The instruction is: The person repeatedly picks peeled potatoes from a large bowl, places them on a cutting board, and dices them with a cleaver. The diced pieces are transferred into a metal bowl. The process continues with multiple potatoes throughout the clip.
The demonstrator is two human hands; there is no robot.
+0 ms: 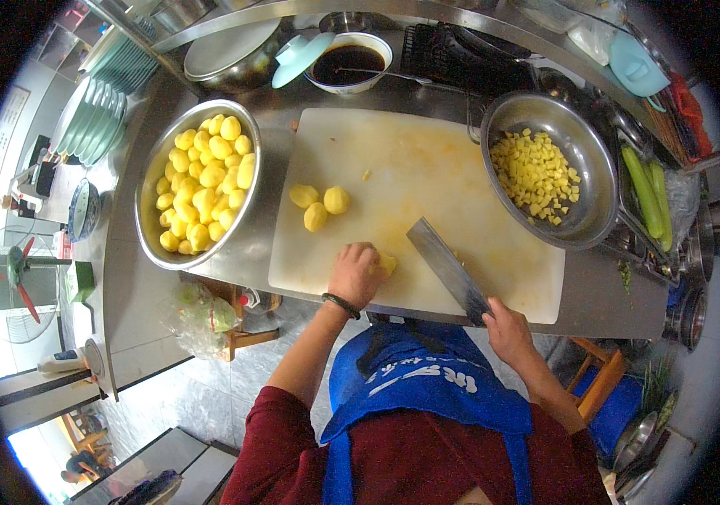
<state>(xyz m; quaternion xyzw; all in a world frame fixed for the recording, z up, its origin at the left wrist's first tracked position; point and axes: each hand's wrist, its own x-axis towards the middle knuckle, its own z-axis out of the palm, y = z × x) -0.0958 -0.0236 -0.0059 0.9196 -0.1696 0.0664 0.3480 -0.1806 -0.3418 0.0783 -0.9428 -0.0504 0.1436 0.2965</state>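
My left hand [357,273] rests on the near part of a white cutting board [423,158], its fingers closed around a peeled yellow potato [388,263], partly hidden by them. In my right hand [509,329] is the handle of a cleaver [449,268]; its broad blade lies slanted over the board, apart from the potato. Several whole peeled potatoes [315,216] sit at the board's left, with a small yellow piece [366,175] behind them. Many more fill a metal basin [256,189] on the left. A metal bowl [593,183] at the right holds yellow diced pieces [533,173].
Behind the board stand a bowl of dark liquid [348,63] with a spoon, a pale blue lid [302,57] and a lidded pot [234,50]. Green vegetables [644,196] lie at the right. Stacked plates [92,120] and a fan [19,281] are at the left.
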